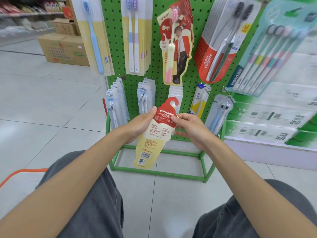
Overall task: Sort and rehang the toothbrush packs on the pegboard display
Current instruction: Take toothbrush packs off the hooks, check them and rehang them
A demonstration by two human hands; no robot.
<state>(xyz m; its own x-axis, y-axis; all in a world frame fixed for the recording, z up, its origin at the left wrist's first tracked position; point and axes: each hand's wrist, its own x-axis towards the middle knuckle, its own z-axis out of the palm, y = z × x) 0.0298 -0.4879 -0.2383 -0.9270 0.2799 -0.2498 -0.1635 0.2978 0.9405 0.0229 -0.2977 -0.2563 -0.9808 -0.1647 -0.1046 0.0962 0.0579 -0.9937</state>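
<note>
I hold a red and cream ice-cream-shaped toothbrush pack (154, 134) with its printed back and barcode facing me, in front of the lower part of the green pegboard (115, 40). My left hand (139, 127) grips its left edge. My right hand (188, 127) pinches its right edge near the top. The pack's hook cutout points up, off any peg. A matching pack (176, 42) hangs above, front side out. A bare peg (211, 97) juts out at lower right.
Other packs hang around: a blue brush (92, 35), a twin pack (133, 35), a Colgate stack (221, 43), a multi-brush pack (267, 54), and clear packs (116, 107) low down. The rack's green base frame (157, 172) sits on the tile floor. Cardboard boxes (63, 48) stand left, an orange cable (20, 174) lies nearby.
</note>
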